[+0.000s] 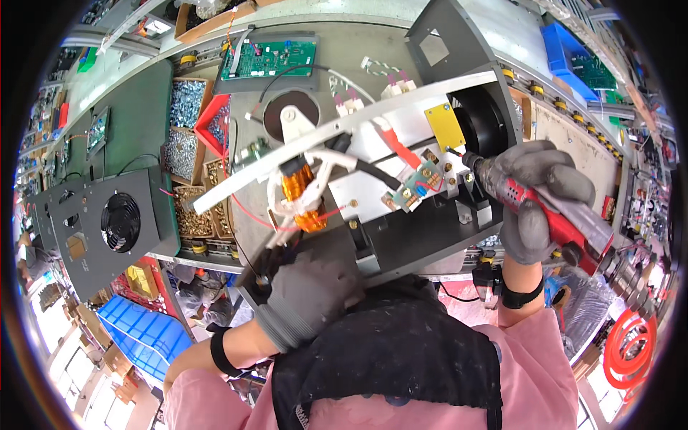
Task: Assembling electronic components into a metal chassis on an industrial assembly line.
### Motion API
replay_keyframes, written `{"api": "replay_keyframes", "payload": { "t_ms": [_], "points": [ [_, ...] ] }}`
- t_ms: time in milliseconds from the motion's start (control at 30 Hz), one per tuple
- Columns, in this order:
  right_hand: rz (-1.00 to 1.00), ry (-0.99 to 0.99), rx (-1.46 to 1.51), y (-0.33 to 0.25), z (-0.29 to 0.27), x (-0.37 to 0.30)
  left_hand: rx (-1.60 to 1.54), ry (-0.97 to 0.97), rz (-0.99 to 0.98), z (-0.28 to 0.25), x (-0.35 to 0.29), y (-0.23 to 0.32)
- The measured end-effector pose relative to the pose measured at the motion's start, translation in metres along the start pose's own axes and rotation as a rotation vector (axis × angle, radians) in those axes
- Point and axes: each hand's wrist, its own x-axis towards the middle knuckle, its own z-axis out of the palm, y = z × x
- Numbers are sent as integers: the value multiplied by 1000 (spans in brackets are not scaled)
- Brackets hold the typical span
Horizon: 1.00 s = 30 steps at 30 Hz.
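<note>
My right hand [534,193], in a grey glove, is wrapped round a red air screwdriver [555,226]. The driver's bit points left, at parts beside a yellow plate [446,127] in a dark metal case [423,244]. Inside the case are a copper-wound coil [297,185], a small green circuit board [423,184] and a black round fan-like part [487,122]. A long pale bar [344,129] crosses above them. My left hand [312,287], also gloved, rests at the case's near left edge; its fingers are mostly hidden there.
A green circuit board [276,59] lies behind the case. Trays of screws [188,104] and a red bin [213,125] stand to the left, beside a panel with a fan [120,222]. A blue bin [562,57] stands far right; a coiled red hose [631,351] hangs near right.
</note>
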Motion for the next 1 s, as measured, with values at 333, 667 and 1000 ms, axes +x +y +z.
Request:
{"api": "replay_keyframes", "payload": {
  "t_ms": [333, 667, 1000],
  "points": [
    [-20, 32, -56, -10, 17, 0, 325, 275, -285, -67, -22, -101],
    [-90, -266, -142, -10, 21, 9, 247, 344, -151, -64, -21, -114],
    [-134, -301, -57, 0, 30, 20, 462, 458, -251, -89, -10, -121]
  ]
}}
